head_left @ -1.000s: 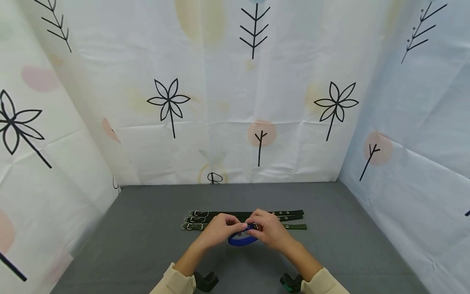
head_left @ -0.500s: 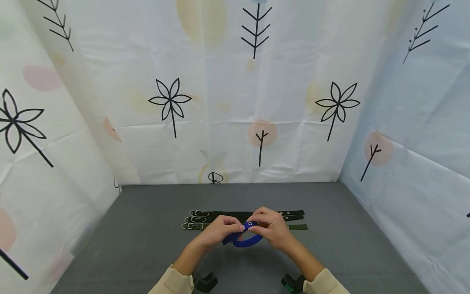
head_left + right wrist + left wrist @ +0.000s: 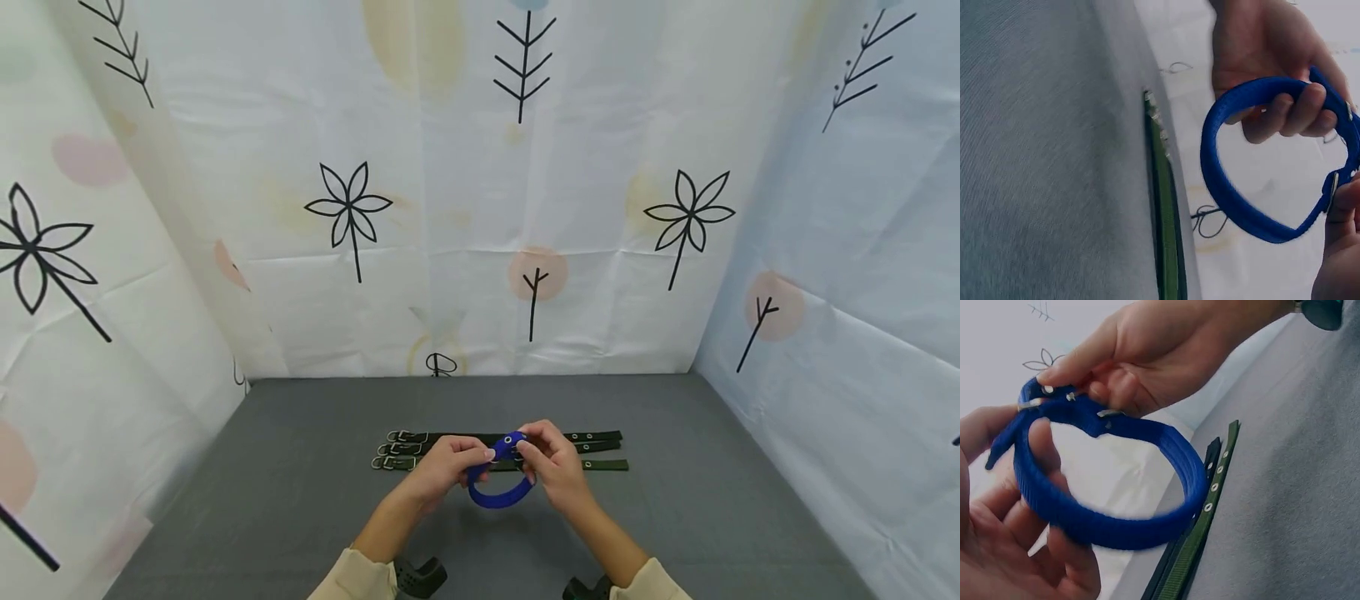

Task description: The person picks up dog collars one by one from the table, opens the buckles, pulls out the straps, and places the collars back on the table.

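Note:
A blue dog collar (image 3: 498, 500) with metal eyelets is bent into a ring and held up in front of me. My left hand (image 3: 441, 472) grips its left side, thumb on top. The right hand (image 3: 558, 472) pinches the top right of the ring, near an eyelet. In the left wrist view, the strap's tail sticks out past a metal buckle (image 3: 1030, 404) beside the left fingers, and the right thumb presses by the eyelets. The right wrist view has the left fingers curled round the collar (image 3: 1217, 165) from inside the ring.
Behind the hands, two dark collars and a green collar (image 3: 609, 465) lie stretched side by side on the grey table (image 3: 300, 517), buckles to the left. White patterned cloth (image 3: 450, 300) encloses the table at the back and both sides.
The blue collar has been turned and raised slightly, so its ring and eyelet now face up more openly. The right hand has shifted its hold and swung more upright; the left has moved little.

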The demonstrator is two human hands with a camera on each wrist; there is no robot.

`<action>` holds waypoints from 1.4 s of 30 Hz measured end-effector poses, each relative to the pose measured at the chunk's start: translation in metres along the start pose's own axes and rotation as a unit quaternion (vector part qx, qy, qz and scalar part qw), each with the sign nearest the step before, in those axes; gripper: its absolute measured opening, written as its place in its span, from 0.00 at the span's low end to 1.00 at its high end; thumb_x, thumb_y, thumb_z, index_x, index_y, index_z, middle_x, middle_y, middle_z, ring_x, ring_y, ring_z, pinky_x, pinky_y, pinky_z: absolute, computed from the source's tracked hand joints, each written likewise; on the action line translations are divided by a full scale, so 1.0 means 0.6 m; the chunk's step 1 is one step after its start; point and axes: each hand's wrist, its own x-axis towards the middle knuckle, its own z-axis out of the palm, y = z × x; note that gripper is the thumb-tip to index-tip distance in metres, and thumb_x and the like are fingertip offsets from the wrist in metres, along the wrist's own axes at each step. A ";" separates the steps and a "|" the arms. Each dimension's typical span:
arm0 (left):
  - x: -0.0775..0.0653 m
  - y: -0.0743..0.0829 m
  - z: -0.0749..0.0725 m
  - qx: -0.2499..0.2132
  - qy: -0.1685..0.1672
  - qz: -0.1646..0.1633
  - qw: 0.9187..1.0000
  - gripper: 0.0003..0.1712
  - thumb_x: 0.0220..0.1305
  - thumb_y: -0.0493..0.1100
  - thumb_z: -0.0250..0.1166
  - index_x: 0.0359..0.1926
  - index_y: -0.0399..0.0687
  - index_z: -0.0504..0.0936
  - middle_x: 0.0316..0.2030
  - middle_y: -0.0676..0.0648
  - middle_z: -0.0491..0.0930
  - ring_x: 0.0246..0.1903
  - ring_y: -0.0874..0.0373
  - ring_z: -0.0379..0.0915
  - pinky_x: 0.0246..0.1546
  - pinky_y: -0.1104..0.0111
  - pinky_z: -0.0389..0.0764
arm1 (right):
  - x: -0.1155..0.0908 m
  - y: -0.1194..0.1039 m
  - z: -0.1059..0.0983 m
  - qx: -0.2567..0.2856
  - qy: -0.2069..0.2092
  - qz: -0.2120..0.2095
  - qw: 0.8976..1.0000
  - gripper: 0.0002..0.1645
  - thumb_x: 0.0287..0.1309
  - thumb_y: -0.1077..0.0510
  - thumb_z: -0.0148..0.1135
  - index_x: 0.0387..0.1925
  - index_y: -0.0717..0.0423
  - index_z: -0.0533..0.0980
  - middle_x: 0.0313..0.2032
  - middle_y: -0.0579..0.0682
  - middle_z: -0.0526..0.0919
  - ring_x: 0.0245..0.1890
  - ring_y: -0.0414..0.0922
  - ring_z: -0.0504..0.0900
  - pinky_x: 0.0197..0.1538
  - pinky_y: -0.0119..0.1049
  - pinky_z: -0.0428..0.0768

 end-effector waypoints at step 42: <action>-0.008 0.031 0.044 -0.037 0.041 -0.002 0.998 0.11 0.61 0.36 0.56 0.21 0.40 0.69 0.14 0.51 0.67 0.15 0.58 0.68 0.22 0.67 0.73 | 0.007 -0.051 0.026 -0.191 0.162 -0.138 0.958 0.12 0.46 0.82 0.64 0.34 0.72 0.82 0.27 0.58 0.79 0.14 0.43 0.73 0.19 0.25 0.72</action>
